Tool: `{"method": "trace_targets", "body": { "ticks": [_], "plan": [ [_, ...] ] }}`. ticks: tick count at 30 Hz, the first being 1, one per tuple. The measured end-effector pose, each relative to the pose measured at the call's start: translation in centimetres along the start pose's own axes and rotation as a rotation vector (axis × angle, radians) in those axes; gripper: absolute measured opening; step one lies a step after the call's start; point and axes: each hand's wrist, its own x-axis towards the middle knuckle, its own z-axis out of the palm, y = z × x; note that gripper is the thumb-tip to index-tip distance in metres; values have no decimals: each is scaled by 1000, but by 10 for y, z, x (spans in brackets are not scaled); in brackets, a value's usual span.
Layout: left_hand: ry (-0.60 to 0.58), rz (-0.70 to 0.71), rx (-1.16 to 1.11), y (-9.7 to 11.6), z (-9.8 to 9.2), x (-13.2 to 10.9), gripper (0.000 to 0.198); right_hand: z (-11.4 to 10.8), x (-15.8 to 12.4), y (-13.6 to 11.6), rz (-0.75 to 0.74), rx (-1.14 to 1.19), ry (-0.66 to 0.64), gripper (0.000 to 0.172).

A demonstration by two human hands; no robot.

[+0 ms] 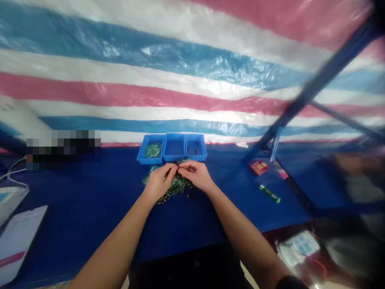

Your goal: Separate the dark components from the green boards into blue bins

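Observation:
My left hand (160, 181) and my right hand (196, 174) meet above a heap of small green and dark pieces (177, 186) that look like circuit boards. Thumb and forefinger of each hand are pinched together, fingertips almost touching. Whatever sits between them is dark and too small to name. Right behind the hands stand three blue bins joined in a row. Green pieces lie in the left bin (143, 154). The middle bin (175, 144) shows a bare blue floor, and a few dark bits are in the right bin (202, 149).
On the right lie a green tube (270, 194) and a red box (259, 167), near a slanted dark frame post (300, 98). A white flat panel (22, 241) rests at the left edge of the blue table (90, 200). Striped sheeting (168, 92) hangs behind.

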Motion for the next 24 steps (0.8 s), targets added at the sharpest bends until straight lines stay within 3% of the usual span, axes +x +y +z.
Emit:
{"method": "trace_targets", "body": {
  "ticks": [5, 10, 13, 16, 18, 21, 24],
  "plan": [
    [23, 7, 37, 1, -3, 0, 30, -1, 3, 0, 85, 24, 60, 33],
    [50, 41, 38, 3, -4, 0, 32, 1, -2, -10, -11, 121, -9, 73],
    [52, 48, 32, 3, -3, 0, 31, -2, -2, -7, -32, -38, -1, 45],
    [59, 48, 43, 3, -2, 0, 31, -9, 1, -1, -109, -350, 120, 21],
    [60, 45, 48, 3, -2, 0, 32, -11, 2, 0, -205, -540, 110, 19],
    [65, 44, 40, 2, -2, 0, 31, -10, 0, -2, -355, -736, -63, 23],
    [70, 47, 35, 1, -1, 0, 29, -4, -3, 0, -367, -901, -162, 30]
  ]
}}
